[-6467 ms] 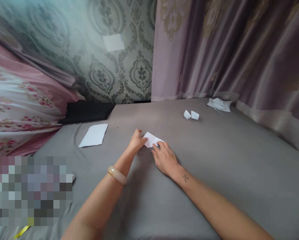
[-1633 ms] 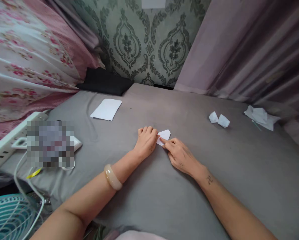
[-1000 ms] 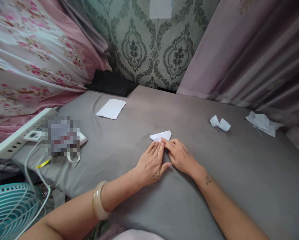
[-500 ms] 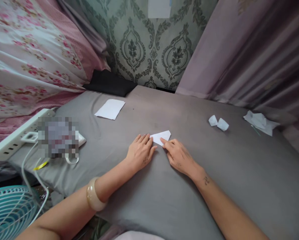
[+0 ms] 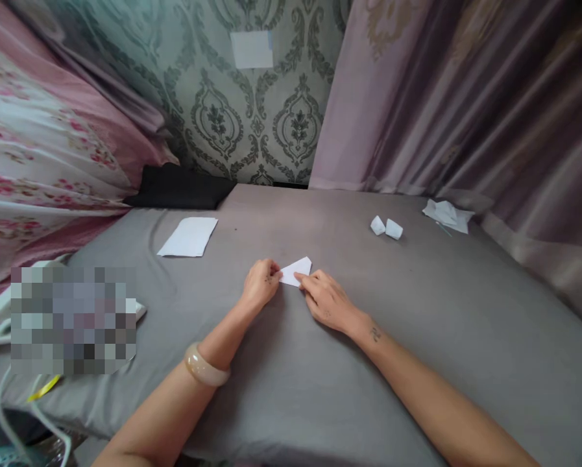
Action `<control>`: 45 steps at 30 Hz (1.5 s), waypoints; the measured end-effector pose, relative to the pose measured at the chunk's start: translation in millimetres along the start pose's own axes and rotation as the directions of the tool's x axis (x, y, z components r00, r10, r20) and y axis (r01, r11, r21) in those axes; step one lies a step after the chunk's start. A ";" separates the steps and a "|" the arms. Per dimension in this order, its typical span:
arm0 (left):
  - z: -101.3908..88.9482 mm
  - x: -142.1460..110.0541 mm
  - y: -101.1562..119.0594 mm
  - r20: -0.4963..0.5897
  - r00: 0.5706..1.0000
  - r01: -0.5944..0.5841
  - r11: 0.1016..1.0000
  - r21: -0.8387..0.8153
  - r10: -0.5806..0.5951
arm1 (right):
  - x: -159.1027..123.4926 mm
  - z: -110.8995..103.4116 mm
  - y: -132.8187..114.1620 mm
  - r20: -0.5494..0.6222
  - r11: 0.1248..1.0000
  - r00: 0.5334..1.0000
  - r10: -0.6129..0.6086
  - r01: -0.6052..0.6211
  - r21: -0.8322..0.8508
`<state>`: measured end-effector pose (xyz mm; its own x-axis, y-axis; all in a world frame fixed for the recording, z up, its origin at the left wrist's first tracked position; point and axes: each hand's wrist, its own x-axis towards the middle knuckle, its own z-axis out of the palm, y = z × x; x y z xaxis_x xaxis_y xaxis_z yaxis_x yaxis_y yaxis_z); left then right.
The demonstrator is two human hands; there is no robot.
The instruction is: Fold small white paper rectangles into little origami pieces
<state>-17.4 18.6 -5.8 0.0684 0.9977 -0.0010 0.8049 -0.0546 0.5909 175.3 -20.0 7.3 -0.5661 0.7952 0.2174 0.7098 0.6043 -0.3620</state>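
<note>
A small folded piece of white paper (image 5: 298, 268) lies on the grey cloth in front of me, wider at its right end and narrowing to the left. My left hand (image 5: 261, 283) pinches its narrow left tip, the fingers curled in. From the right, my right hand (image 5: 330, 301) holds the paper down with the index fingertip on its lower edge, the other fingers bent beneath. A pale bangle (image 5: 206, 366) circles my left forearm.
A stack of white paper sheets (image 5: 188, 237) lies at the left, with black cloth (image 5: 181, 187) behind it. At the right are two small folded paper pieces (image 5: 393, 229) and crumpled white paper (image 5: 447, 214). A power strip (image 5: 1, 305) and cables stand at the left edge.
My left hand has gone from lying flat beside the paper to curled fingers pinching its left tip. My right finger stays on the paper. The view has turned right and tilted up.
</note>
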 end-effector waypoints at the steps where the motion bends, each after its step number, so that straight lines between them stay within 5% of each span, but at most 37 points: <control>1: 0.0 0.9 -0.9 -0.004 1.000 -0.019 1.000 0.012 0.019 | -0.2 1.1 -1.4 -0.007 1.000 1.000 0.000 0.000 -0.005; 13: -0.8 30.7 -0.9 0.056 0.932 -0.360 0.931 0.064 0.357 | 15.5 10.2 -12.0 -0.112 0.984 0.984 0.138 -0.149 -0.099; 22: -6.1 19.8 -8.3 0.049 0.929 -0.362 0.929 -0.073 0.366 | 22.4 9.6 10.9 -0.206 0.967 0.947 0.247 -0.255 -0.014; 28: -3.9 22.7 -11.4 0.056 0.928 -0.362 0.927 -0.093 0.368 | 20.2 12.8 17.8 -0.170 0.935 0.923 0.344 -0.354 -0.032; 45: -6.5 18.5 -7.7 0.025 0.922 -0.381 0.919 -0.099 0.386 | 19.8 11.4 16.0 -0.266 0.967 0.931 0.249 -0.257 0.006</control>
<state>-26.2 37.8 -5.1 0.3884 0.8981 0.2065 0.6553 -0.4267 0.6233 170.7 4.9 -4.5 -0.2393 0.9045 0.3531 0.8286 0.3797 -0.4113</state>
